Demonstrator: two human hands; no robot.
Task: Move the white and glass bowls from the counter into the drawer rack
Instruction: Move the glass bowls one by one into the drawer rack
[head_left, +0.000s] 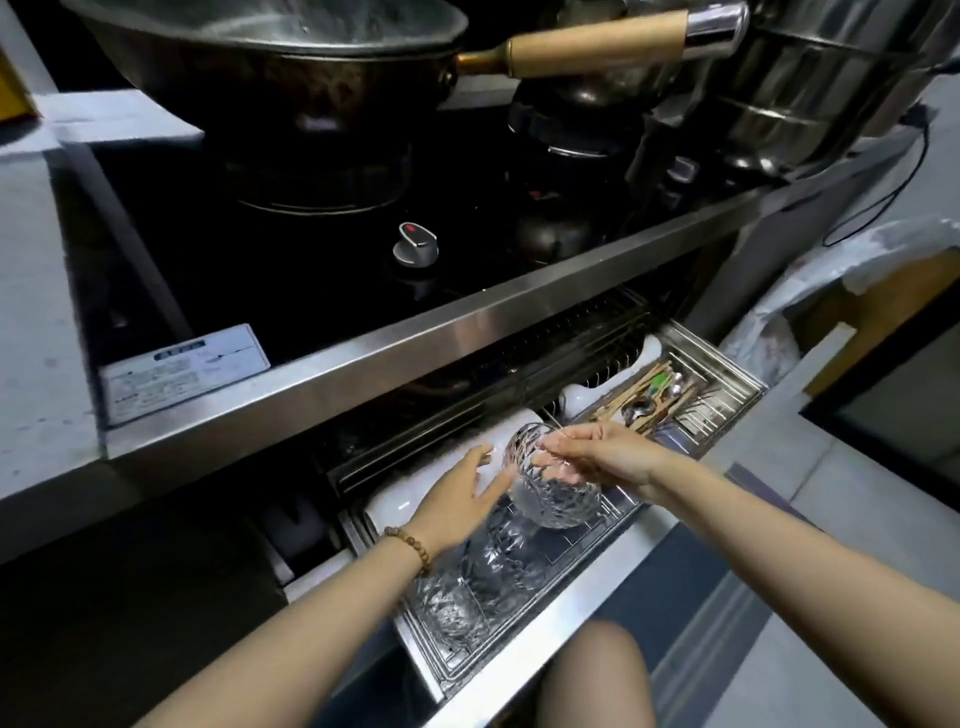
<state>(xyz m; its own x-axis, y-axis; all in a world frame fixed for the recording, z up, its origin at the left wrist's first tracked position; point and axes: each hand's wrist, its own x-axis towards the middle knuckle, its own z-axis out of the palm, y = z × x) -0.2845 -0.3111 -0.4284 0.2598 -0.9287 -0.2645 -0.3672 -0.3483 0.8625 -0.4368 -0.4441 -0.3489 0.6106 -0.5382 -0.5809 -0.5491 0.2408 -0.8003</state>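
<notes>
A cut-glass bowl (550, 486) hangs tilted on its side over the open drawer rack (587, 535). My right hand (597, 452) pinches its rim from above. To its left, my left hand (462, 491) lies flat with straight fingers against white bowls (400, 501) standing on edge in the rack. More glass bowls (467, 587) stand in a row in the rack's front part, below the held one. A further white bowl (582, 397) sits deeper in the drawer.
A cutlery tray (675, 395) with chopsticks and spoons fills the drawer's right end. Above, the steel counter edge (467, 332) overhangs the drawer, with a stove knob (415, 244), a wok (291, 57) and a steel pot (810, 88). My knee (597, 675) is below the drawer front.
</notes>
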